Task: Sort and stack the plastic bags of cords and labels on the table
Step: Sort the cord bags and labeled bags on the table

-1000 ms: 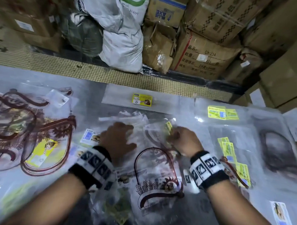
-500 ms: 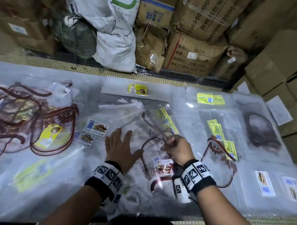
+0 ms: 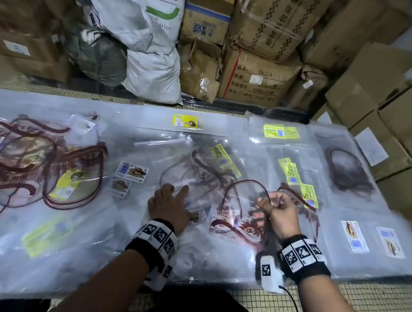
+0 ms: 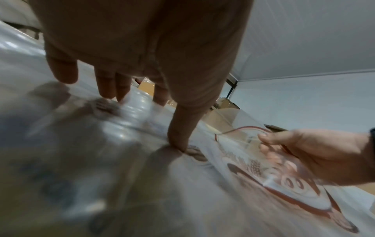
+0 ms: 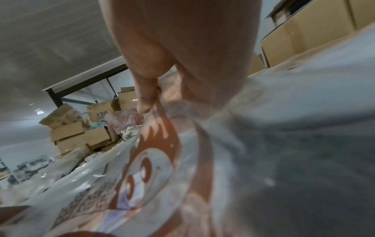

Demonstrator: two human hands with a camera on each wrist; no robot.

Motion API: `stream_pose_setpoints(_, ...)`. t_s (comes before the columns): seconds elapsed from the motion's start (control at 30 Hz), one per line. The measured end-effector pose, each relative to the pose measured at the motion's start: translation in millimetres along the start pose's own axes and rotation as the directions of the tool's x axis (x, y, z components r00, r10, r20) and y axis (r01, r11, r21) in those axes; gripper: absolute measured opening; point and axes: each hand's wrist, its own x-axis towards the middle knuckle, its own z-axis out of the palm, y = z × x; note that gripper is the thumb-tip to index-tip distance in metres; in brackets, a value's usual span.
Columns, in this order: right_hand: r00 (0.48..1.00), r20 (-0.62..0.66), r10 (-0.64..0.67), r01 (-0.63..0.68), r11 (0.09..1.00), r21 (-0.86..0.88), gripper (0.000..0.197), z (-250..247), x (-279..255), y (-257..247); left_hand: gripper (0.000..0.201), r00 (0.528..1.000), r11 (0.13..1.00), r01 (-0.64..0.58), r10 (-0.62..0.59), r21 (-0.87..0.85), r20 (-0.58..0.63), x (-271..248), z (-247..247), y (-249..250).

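Note:
Clear plastic bags with dark red printed loops and yellow labels cover the table. My right hand pinches the top edge of one printed bag, raised a little off the pile; the same bag shows in the left wrist view and again, the bag, in the right wrist view. My left hand lies flat with straight, spread fingers pressing on the bags beside it. A heap of red-printed bags sits at the left.
Yellow labels and a yellow card lie near the far edge. A dark-printed bag rests at the right. Cardboard boxes and white sacks stand behind the table; more boxes on the right.
My right hand has drawn the printed bag toward the right and lifted its edge. My left hand went from curled on the pile to flat and spread, pressing down.

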Motion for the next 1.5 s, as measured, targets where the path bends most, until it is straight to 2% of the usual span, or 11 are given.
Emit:
stream_pose_setpoints(0.27,0.991,0.034,0.128,-0.130,0.989,0.072,0.037,-15.9,-1.0,-1.4,0.048,0.998,0.998,-0.056,0.056,0.001,-0.010,6.9,-15.7,20.6)
stream_pose_setpoints(0.43,0.988,0.074,0.133,-0.141,0.982,0.126,0.049,-12.6,0.5,0.0,0.080,0.998,0.998,-0.001,-0.003,0.059,0.061,26.9,-8.0,51.4)
stream_pose_setpoints(0.53,0.981,0.113,0.156,-0.172,0.974,0.148,0.061,-15.5,5.7,1.2,0.078,0.999,0.999,0.042,-0.042,0.019,0.013,30.5,-6.7,56.0)
stream_pose_setpoints(0.77,0.986,0.121,0.118,-0.130,0.986,0.102,0.028,-20.0,22.0,8.9,0.068,0.999,0.996,0.028,-0.024,-0.089,0.048,27.9,-10.1,42.6)
stream_pose_setpoints(1.0,0.996,0.086,-0.012,0.003,0.995,0.097,0.029,-27.5,36.0,1.8,0.068,0.990,0.979,0.138,-0.132,-0.148,0.049,32.2,-15.9,18.8)
stream_pose_setpoints(1.1,0.996,0.042,-0.074,0.067,0.988,0.140,0.034,-44.2,42.8,-11.7,0.083,0.981,0.975,0.193,-0.196,-0.113,-0.008,31.0,-16.9,34.8)
stream_pose_setpoints(1.2,0.993,0.005,-0.117,0.114,0.972,0.206,0.038,-74.3,51.2,-22.5,0.062,0.993,0.998,0.010,-0.018,-0.070,-0.117,36.9,-6.1,75.6)
stream_pose_setpoints(1.27,0.990,-0.036,-0.136,0.140,0.967,0.213,0.038,-98.3,52.8,-28.7,0.042,0.967,0.968,-0.252,0.252,-0.017,0.022,40.2,3.9,113.0)
stream_pose_setpoints(1.33,0.989,-0.060,-0.133,0.143,0.962,0.233,0.037,-121.3,51.6,-32.7,0.036,0.895,0.910,-0.411,0.392,0.052,0.213,36.6,14.2,150.6)
stream_pose_setpoints(1.4,0.991,-0.075,-0.111,0.127,0.958,0.258,0.036,-143.6,48.7,-33.2,0.038,0.885,0.915,-0.398,0.362,0.074,0.292,31.9,28.6,179.8)
stream_pose_setpoints(1.5,0.998,-0.064,-0.022,0.041,0.945,0.325,0.037,-172.6,43.4,-26.6,0.070,0.924,0.941,-0.318,0.279,0.119,0.261,18.6,46.9,207.0)
